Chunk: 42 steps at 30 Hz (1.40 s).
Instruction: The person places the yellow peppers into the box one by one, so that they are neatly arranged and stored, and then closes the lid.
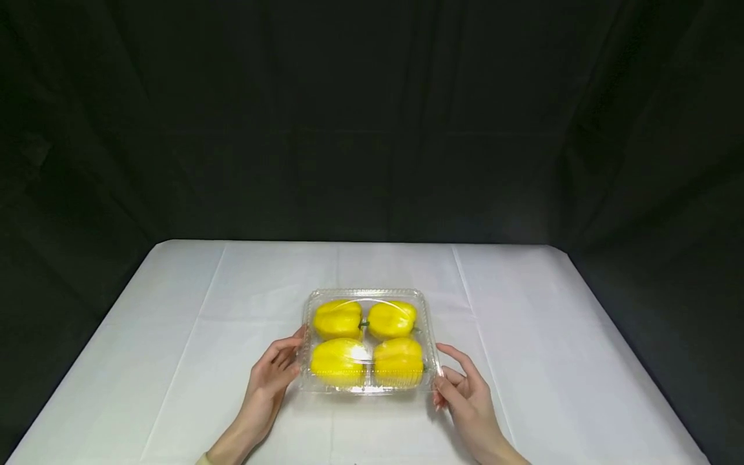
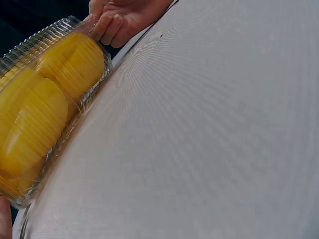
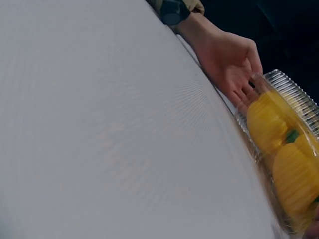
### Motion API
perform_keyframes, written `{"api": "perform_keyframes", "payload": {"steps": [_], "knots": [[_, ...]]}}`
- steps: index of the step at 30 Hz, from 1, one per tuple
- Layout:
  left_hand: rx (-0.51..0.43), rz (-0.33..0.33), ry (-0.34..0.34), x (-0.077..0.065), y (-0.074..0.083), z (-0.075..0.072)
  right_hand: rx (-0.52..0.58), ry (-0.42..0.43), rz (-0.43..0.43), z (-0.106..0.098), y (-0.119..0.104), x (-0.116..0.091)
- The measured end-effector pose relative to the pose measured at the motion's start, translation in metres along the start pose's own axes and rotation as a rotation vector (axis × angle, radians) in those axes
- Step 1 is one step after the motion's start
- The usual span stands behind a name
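Note:
A clear plastic clamshell container holds several yellow bell peppers, laid in two rows under its lid. Green stems show between the back peppers. My left hand grips the container's left side, thumb at the near edge and fingers partly hidden behind the wall. At the near right corner my right hand pinches the rim between thumb and fingers. The right wrist view shows the left hand's fingers reaching under the container's end. In the left wrist view the container stands tilted beside the tabletop.
A white cloth with fold lines covers the table. Dark curtains hang behind it and along both sides. A dark band sits around the left wrist.

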<state>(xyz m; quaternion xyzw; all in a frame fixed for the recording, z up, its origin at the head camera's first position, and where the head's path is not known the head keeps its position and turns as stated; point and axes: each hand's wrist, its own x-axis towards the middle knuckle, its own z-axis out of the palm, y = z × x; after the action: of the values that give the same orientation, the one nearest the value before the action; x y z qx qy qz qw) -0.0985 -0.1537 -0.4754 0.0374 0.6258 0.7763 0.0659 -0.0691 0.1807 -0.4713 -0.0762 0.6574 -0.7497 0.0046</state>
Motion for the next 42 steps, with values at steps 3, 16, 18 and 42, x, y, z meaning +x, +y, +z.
{"api": "perform_keyframes", "payload": {"steps": [3, 16, 18, 42], "knots": [[0.044, -0.010, -0.006, 0.0008, -0.0013, 0.0005, 0.027, 0.020, 0.001, -0.0007, -0.0002, -0.0001], [0.075, 0.003, 0.019, -0.0027, -0.0029, 0.0032, 0.149, 0.023, -0.010, -0.0036, 0.0019, -0.0038], [0.086, 0.013, 0.016, -0.0022, -0.0035, 0.0035, 0.163, 0.031, -0.019, -0.0041, 0.0016, -0.0034], [0.177, 0.059, 0.041, -0.0021, -0.0075, 0.0052, -0.091, 0.234, 0.118, -0.0036, -0.0044, -0.0039]]}}
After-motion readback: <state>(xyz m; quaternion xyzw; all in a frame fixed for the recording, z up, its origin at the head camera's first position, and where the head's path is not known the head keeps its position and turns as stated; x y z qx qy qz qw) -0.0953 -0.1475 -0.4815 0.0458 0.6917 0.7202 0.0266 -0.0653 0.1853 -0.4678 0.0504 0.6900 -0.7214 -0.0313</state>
